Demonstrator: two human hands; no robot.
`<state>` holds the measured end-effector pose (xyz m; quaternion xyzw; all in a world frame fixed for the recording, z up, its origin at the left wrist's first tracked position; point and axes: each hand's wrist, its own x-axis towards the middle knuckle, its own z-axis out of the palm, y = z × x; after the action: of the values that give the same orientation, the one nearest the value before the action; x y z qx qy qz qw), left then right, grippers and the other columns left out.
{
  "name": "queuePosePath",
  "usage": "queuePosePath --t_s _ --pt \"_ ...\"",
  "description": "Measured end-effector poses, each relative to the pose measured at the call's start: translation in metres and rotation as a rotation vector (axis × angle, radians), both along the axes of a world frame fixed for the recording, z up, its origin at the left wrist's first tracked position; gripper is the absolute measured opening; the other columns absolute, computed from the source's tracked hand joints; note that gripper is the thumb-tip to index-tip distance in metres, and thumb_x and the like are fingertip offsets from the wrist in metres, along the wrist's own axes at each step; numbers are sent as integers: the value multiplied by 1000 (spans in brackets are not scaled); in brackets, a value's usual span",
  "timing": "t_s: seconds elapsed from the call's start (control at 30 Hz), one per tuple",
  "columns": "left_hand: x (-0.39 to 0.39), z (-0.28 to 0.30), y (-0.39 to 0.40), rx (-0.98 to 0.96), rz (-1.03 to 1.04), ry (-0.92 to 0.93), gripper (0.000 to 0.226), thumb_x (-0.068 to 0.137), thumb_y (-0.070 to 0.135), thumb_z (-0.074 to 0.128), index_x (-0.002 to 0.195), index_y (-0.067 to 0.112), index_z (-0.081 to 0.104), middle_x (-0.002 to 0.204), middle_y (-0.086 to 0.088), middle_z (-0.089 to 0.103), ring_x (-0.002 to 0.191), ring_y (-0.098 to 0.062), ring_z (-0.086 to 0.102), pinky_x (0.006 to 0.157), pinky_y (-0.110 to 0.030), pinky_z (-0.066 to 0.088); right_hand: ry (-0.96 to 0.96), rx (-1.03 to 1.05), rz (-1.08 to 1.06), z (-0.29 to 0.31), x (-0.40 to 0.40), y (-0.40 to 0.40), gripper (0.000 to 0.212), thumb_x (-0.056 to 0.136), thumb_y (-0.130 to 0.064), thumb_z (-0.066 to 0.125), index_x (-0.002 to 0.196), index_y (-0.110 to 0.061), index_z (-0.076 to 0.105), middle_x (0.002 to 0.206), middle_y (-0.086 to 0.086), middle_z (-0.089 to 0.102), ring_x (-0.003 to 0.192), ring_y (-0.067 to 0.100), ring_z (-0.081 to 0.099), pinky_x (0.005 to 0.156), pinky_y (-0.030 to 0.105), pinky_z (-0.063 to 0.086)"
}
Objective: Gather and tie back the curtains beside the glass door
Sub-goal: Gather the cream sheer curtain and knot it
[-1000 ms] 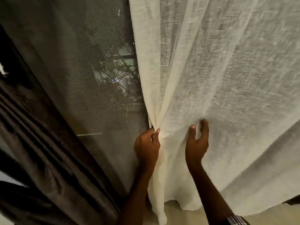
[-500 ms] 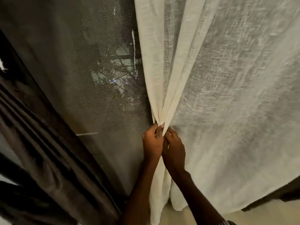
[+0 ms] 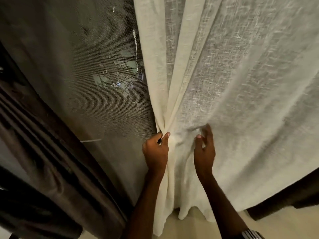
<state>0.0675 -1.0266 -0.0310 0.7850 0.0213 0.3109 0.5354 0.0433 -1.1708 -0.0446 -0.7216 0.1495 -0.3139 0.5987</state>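
A cream sheer curtain (image 3: 233, 83) hangs over the right half of the view, its left edge pulled into folds. My left hand (image 3: 155, 152) is shut on the gathered folds at the curtain's left edge, pinching them between thumb and fingers. My right hand (image 3: 204, 149) is a little to the right, fingers spread and blurred, touching the loose fabric without gripping it. To the left is the glass door (image 3: 86, 75) behind a mesh screen, dark with faint reflections.
A dark brown heavy curtain (image 3: 43, 161) hangs in pleats at the far left. Another dark piece of fabric or furniture (image 3: 284, 199) shows below the sheer curtain's hem at the right. Pale floor (image 3: 198, 228) lies beneath.
My right hand had come in next to the left hand at the gathered folds; it has now let go and moved right onto loose fabric. More folds sit in my left hand.
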Motion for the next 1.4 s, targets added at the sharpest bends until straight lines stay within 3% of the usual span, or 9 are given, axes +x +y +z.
queuePosePath --t_s 0.3,0.53,0.7,0.8,0.93,1.07,1.2,1.3,1.4 --pt "-1 5 -17 132 127 38 15 96 30 73 94 17 81 76 -7 77 69 -29 72 65 -38 59 -79 -166 260 -11 -16 43 34 109 -21 58 140 -29 69 137 -18 69 128 -9 61 111 24 50" --pt "-4 6 -16 134 92 39 20 97 32 71 88 15 77 70 -7 73 65 -28 68 63 -40 58 -44 -97 423 -11 -16 38 57 108 -22 58 159 -37 39 142 -19 66 132 -2 61 110 18 47" --pt "-5 7 -17 60 -72 59 27 97 36 71 82 14 72 69 -2 70 65 -24 67 64 -40 58 -64 -97 481 -10 -11 47 56 103 -12 52 152 -36 41 147 -29 49 141 2 51 120 40 44" --pt "-6 6 -12 37 1 55 34 94 41 72 75 13 71 62 -6 67 63 -33 64 66 -44 57 -132 -168 131 -10 -14 42 43 105 -15 49 146 -26 57 143 -12 59 135 14 57 115 45 48" --pt "-6 9 -3 9 101 58 62 88 45 80 56 20 33 49 -3 39 51 -25 36 56 -45 49 -146 -67 -362 -4 -7 -5 49 104 -11 59 153 -17 51 152 9 55 143 25 50 122 27 35" --pt "-5 13 -5 -5 107 57 65 88 44 81 55 18 31 51 -12 45 51 -22 34 54 -44 47 -165 133 -52 6 9 -26 41 110 -23 54 150 -18 57 150 0 62 140 15 57 120 47 45" --pt "-3 17 -21 2 81 100 50 88 40 81 58 16 48 53 -9 56 53 -33 54 59 -44 52 -86 75 235 29 5 9 28 109 -19 54 128 -27 74 121 -9 78 116 9 72 104 41 57" --pt "-1 16 -31 -81 -5 150 20 92 32 76 85 14 79 73 -1 76 67 -18 71 71 -38 62 -104 8 316 24 1 29 27 109 -25 55 129 -32 72 121 -12 77 114 7 72 100 40 58" --pt "-12 19 -35 -195 -142 136 16 100 20 68 107 15 82 89 4 81 81 -5 76 82 -30 63 -43 -10 271 15 4 30 30 107 -27 59 133 -40 66 130 -17 71 123 3 65 109 43 54"
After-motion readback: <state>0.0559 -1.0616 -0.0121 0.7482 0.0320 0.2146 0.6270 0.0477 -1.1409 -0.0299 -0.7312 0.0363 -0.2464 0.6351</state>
